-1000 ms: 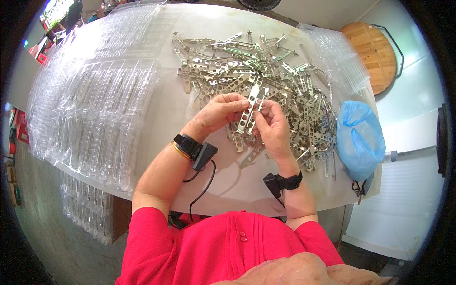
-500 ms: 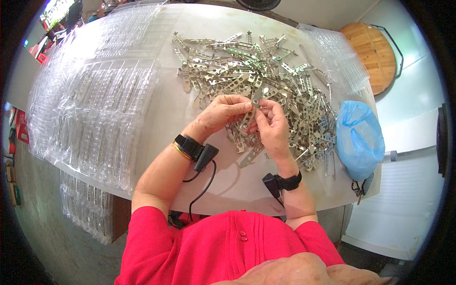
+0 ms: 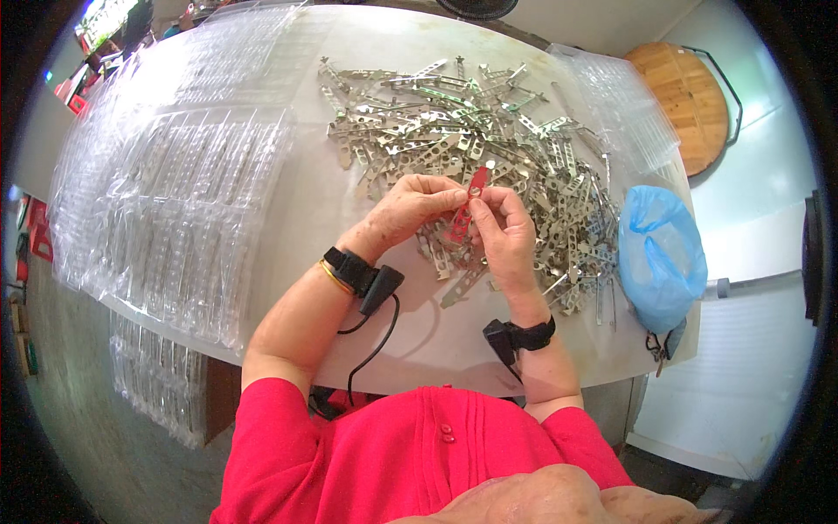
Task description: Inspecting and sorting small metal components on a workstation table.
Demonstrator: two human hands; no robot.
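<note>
In front of me, above the near side of a heap of loose metal strips [image 3: 406,140], both hands share one flat perforated metal strip [image 3: 478,181]. My left hand [image 3: 406,208] pinches its left edge between thumb and fingers. From the other side, my right hand [image 3: 508,234] is closed on the same strip, thumb against its face. The strip slants up and away, and its shiny face looks red, like a reflection of my shirt. Fingers hide part of its middle. Another flat strip [image 3: 463,288] lies on the table just below my hands.
Stacked clear plastic trays [image 3: 183,227] cover the left of the white table [image 3: 288,336]; more trays [image 3: 624,109] lie at the back right. A blue plastic bag [image 3: 661,262] sits at the right edge. Black straps with cables [image 3: 371,284] circle my wrists.
The strip in my hands has tilted: its face was grey and now shows red. My right fingers have shifted slightly; both hands stay in nearly the same place.
</note>
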